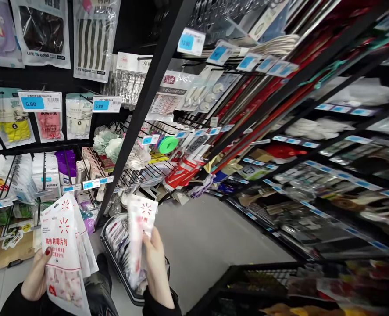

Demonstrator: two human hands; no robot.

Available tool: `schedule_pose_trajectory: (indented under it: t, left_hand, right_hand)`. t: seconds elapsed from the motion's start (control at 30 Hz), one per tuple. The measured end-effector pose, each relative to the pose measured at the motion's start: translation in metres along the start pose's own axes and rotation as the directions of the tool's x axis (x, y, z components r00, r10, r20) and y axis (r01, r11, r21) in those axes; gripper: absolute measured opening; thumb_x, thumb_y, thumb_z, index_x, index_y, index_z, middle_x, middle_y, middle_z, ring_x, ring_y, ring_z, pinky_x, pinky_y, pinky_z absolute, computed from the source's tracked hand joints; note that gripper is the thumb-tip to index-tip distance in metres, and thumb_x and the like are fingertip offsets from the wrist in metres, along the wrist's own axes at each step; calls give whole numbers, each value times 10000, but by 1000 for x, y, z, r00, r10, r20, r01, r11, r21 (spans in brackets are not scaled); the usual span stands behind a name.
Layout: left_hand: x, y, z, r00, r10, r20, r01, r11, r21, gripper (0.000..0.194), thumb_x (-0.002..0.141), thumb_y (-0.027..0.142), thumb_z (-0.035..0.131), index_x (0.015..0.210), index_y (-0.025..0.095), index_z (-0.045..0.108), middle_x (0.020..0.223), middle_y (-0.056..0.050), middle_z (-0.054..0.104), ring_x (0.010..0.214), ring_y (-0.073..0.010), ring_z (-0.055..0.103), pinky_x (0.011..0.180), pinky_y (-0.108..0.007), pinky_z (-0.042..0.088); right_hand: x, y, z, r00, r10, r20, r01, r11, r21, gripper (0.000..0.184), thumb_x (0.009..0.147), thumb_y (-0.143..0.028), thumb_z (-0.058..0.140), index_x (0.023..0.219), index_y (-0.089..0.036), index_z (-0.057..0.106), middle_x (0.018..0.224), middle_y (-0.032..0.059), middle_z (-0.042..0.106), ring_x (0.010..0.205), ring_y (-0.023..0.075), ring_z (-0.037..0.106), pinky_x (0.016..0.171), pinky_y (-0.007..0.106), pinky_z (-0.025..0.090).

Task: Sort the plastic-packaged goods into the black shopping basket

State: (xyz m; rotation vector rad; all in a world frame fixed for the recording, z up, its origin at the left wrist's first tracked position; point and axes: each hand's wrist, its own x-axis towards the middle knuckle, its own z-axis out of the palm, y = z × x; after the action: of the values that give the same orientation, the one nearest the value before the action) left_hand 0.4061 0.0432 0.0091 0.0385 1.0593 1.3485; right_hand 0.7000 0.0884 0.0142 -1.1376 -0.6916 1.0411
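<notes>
Flat white-and-red plastic packets (63, 252) are being gripped by the left hand (38, 272) and, above a black basket's (117, 268) edge, the right hand (156, 256).

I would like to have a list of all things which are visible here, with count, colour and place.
Printed packets: at least two, white and red, in left hand
Similar packet: at least one, white and red, in right hand
Basket: one, black, on floor, goods inside
Glove packs: at least three, yellow, pink, white, hanging left
Disc: one, green, middle rack
Price labels: many, blue and white, rack edges
Floor: one, grey, centre
Other shelf goods: uncountable, mixed colours, partly blurred
Left hand, right hand: black sleeves, bottom left
</notes>
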Motion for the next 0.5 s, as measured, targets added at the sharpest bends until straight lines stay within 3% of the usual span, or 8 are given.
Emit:
schedule_pose_trajectory:
  t: [0.1, 0.17, 0.3, 0.4, 0.5]
  left_hand:
    - [4, -5, -7, 999, 24, 44, -22, 999, -32, 485, 455, 277, 843, 894, 161, 674, 859, -94, 730, 984, -334, 606, 860, -413, 513]
    - [5, -8, -10, 997, 16, 78, -12, 999, -39, 415, 492, 276, 828, 867, 176, 681, 871, -82, 731, 992, -315, 608, 874, -403, 504]
    - [0, -10, -5, 991, -11, 132, 12, 1000, -5, 339, 516, 285, 817, 808, 168, 692, 862, -90, 731, 995, -312, 609, 884, -403, 495]
    - [-4, -10, 2, 985, -25, 172, 21, 1000, 23, 270, 514, 282, 817, 722, 167, 690, 848, -93, 732, 988, -319, 611, 892, -414, 485]
    - [-8, -9, 9, 980, -18, 197, 11, 999, 38, 222, 527, 259, 813, 693, 175, 692, 824, -84, 734, 957, -307, 628, 894, -409, 479]
  right_hand:
    - [-1, -12, 3, 977, -123, -174, 46, 920, -390, 189, 681, -270, 536, 852, -196, 510, 757, 7, 575, 704, 176, 500, 645, 271, 355]
    - [-7, -18, 12, 969, -188, -162, 62, 815, -576, 170, 721, -322, 472, 836, -198, 484, 709, 13, 560, 656, 187, 494, 627, 289, 356]
    - [-26, -16, 39, 975, -189, 119, 224, 805, -549, 184, 800, -359, 415, 864, -197, 476, 764, 32, 575, 690, 183, 523, 640, 279, 395]
    - [-41, -6, 55, 938, -148, 312, 293, 821, -490, 190, 853, -358, 398, 891, -196, 489, 765, 17, 563, 696, 160, 520, 649, 249, 402]
    - [-52, 4, 63, 900, -82, 428, 298, 833, -466, 216, 889, -367, 371, 883, -194, 502, 778, 9, 554, 717, 147, 513, 677, 233, 394]
